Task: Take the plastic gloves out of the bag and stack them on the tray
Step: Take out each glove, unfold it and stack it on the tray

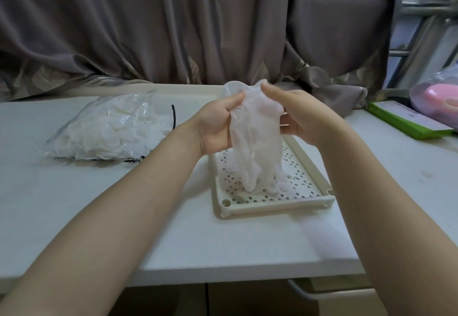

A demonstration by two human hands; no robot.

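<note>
One plastic glove hangs above the tray, cuff uppermost, its finger ends reaching the perforated tray floor. The left hand pinches the cuff between thumb and fingers; the right hand holds the opposite cuff edge, fingers curled. The material appears thin, limp, very light and likely clingy. The cuff edges are the recommended hold. The bag of remaining gloves lies left of the tray on the worktop.

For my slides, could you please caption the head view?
Both hands hold a plastic glove above the tray.
</note>
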